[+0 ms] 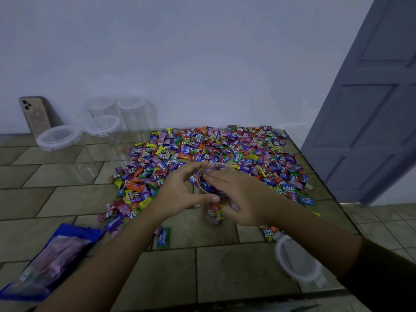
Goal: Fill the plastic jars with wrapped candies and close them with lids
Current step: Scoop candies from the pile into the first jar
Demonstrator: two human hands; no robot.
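We have the jar (pixel 212 215) standing upright on the desk (pixel 220 266), mouth up, at the near edge of the candies (pixel 213 149), which spread behind it and to both sides. Our left hand (pixel 177 194) grips it from the left, fingers curved round the far rim and thumb pressed on the near wall, so it is steadied. Our right hand (pixel 243 197) lies over the mouth from the right, fingers laid out nearly straight across the opening and curled round nothing that we can see. Candies show through the clear wall both low down and near the rim, but our hands hide how full it is; we judge the filling well along. The relation that matters next is the lid (pixel 299 264): it lies flat on the desk, near us and to the right of the jar, well apart from it and beside our right forearm. So the right hand is the nearer one to fetch it, drawing back toward us, while the left keeps the jar's axis vertical. The empty jars (pixel 101 131) stand closed at the far left.
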